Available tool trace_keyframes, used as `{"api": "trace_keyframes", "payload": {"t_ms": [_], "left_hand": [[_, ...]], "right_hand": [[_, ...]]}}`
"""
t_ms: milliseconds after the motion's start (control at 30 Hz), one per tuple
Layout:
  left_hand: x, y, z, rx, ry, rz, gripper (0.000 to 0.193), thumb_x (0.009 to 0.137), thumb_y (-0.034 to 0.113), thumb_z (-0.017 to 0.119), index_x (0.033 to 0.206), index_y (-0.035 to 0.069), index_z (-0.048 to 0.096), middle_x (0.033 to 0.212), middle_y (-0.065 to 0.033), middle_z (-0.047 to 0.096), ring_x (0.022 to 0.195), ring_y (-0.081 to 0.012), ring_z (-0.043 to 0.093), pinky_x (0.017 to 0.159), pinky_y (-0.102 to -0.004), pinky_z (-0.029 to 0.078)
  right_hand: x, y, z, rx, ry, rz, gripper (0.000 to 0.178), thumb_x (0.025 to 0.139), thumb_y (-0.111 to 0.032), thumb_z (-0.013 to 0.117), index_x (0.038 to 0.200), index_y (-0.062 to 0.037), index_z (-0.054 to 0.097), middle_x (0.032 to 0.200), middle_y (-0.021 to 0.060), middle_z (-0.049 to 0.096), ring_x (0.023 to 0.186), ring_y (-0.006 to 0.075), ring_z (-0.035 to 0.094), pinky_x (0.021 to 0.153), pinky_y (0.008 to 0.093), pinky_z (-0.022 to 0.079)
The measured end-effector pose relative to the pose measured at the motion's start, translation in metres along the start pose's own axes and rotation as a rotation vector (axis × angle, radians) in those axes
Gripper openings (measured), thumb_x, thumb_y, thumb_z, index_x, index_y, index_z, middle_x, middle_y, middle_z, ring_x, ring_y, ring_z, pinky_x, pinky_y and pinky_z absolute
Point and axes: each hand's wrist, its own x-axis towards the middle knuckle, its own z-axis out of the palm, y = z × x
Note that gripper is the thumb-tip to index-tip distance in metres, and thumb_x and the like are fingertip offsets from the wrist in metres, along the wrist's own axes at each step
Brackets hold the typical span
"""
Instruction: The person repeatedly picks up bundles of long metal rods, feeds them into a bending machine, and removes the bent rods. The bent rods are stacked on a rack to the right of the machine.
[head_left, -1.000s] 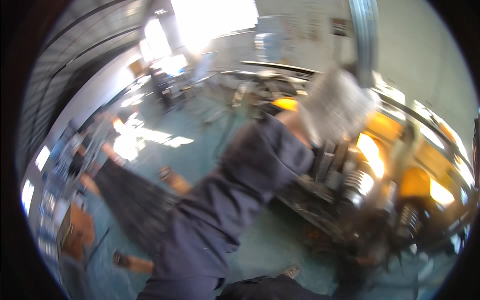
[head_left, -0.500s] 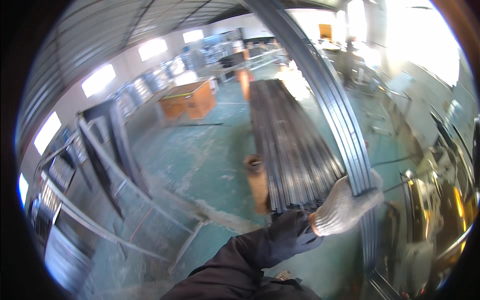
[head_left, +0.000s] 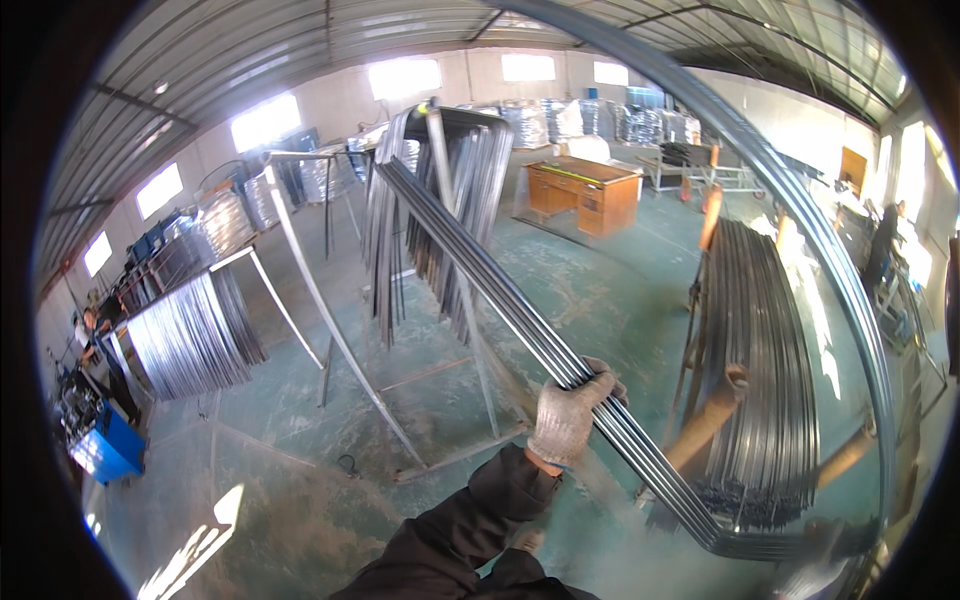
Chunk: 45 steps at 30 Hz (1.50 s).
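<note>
My left hand (head_left: 566, 420), in a pale knitted glove, is wrapped round a bundle of bent metal bars (head_left: 510, 310). One leg of the bundle slants from the hanging bars at the upper left down past my hand. It bends at the lower right, then its other side curves up along the right and over the top of the view. A blurred pale shape at the bend, lower right, looks like my right hand (head_left: 822, 568) in a glove; its fingers are smeared. Similar dark bent bars (head_left: 465, 190) hang on a metal rack (head_left: 340, 330), touching or just behind the bundle's far end.
Many long dark bars (head_left: 755, 370) lie on a stand with brown tube-like posts (head_left: 712, 420) to the right. A wooden desk (head_left: 580, 195) stands farther back. At the left are a second rack of shiny bars (head_left: 195, 335) and a blue machine (head_left: 105, 440). Wrapped stacks line the back wall.
My view has turned left, toward the rack. The bundle, upright at the right before, now slants across the middle, with my left hand still gripping it and moved leftward.
</note>
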Motion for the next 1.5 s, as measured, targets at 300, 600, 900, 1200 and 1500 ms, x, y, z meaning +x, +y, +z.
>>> {"api": "trace_keyframes", "payload": {"t_ms": [300,600,900,1200,1500], "left_hand": [[0.152,0.155,-0.193,-0.103,0.133,0.198,0.013,0.106,0.006,0.069,0.114,-0.004,0.068,0.093,-0.0189,0.075,0.087,-0.0347,0.078,0.081,-0.0483,0.066],[0.312,0.346,-0.412,-0.323,0.146,0.333,0.015,0.11,0.005,0.054,0.11,-0.004,0.067,0.102,-0.0185,0.075,0.105,-0.0378,0.075,0.111,-0.0519,0.061],[0.315,0.373,-0.552,-0.542,0.105,0.382,0.016,0.111,0.005,0.063,0.118,-0.001,0.075,0.121,-0.0154,0.083,0.119,-0.0344,0.078,0.114,-0.0494,0.061],[0.282,0.304,-0.621,-0.172,-0.168,0.194,0.045,0.12,0.04,0.057,0.146,0.005,0.069,0.151,-0.0122,0.069,0.145,-0.0276,0.061,0.128,-0.0492,0.041],[0.222,-0.068,-0.364,-0.126,0.237,-0.628,0.015,0.115,0.024,0.069,0.118,0.009,0.072,0.107,-0.0076,0.078,0.101,-0.027,0.074,0.096,-0.0482,0.059]], "right_hand": [[-0.115,-0.097,0.316,0.017,-0.236,-0.264,0.025,0.115,-0.025,0.07,0.1,-0.0046,0.069,0.074,0.0026,0.067,0.063,0.0121,0.064,0.062,0.0302,0.051],[-0.294,-0.369,0.682,0.27,-0.545,-0.984,0.028,0.104,-0.026,0.075,0.11,0.0016,0.071,0.082,0.0206,0.075,0.068,0.0376,0.071,0.069,0.0483,0.057],[-0.593,-0.308,0.797,-0.038,-1.135,-1.552,0.023,0.096,-0.018,0.067,0.106,-0.0039,0.083,0.11,0.0169,0.081,0.103,0.0353,0.079,0.09,0.0449,0.065],[-0.549,-0.119,0.628,0.201,-1.793,-0.777,0.048,0.098,-0.029,0.08,0.137,-0.0048,0.066,0.125,0.0197,0.073,0.121,0.0399,0.071,0.1,0.0541,0.058],[-0.151,0.142,0.301,-0.66,-0.622,-0.4,0.041,0.09,-0.015,0.091,0.129,-0.0085,0.079,0.108,0.0119,0.083,0.094,0.033,0.081,0.081,0.0424,0.066]]}}
